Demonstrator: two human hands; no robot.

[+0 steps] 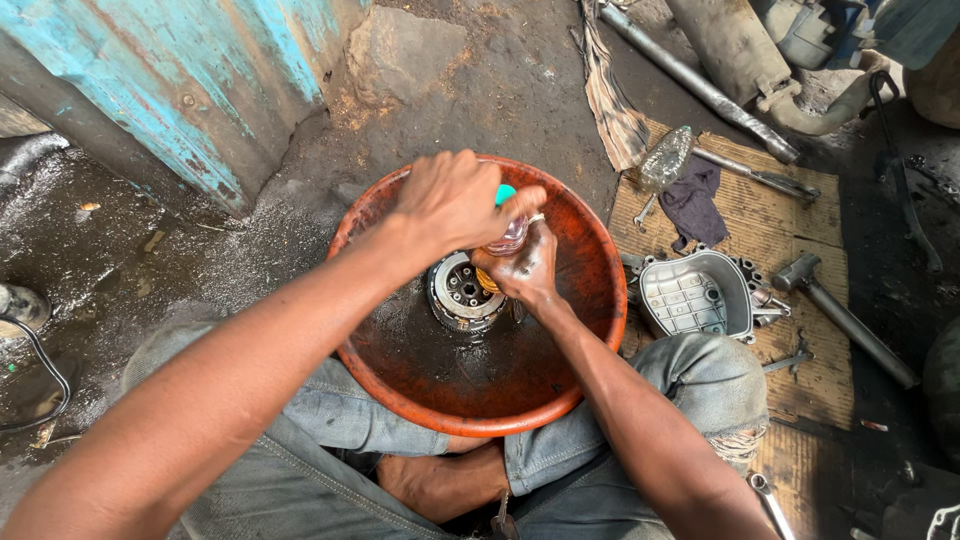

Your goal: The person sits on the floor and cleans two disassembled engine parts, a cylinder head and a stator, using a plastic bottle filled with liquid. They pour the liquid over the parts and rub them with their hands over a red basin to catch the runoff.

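Setting: informal open-air motor repair workshop, work done at ground level. Evidence: oil-blackened dirt floor (500, 90); grey cast-metal engine cover (695, 297) and steel hammer (845, 315) lying on a flattened brown cardboard sheet (800, 200); long rusty exhaust pipe (735, 50) at top; round ribbed metal clutch drum (458, 293) standing in a greasy orange plastic basin (590, 250); peeling turquoise-painted wall (190, 80).

head view, steeply downward, close

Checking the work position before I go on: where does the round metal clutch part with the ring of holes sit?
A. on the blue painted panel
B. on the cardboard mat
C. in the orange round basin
C: the round metal clutch part lies on the wet floor of the orange round basin, under both hands.
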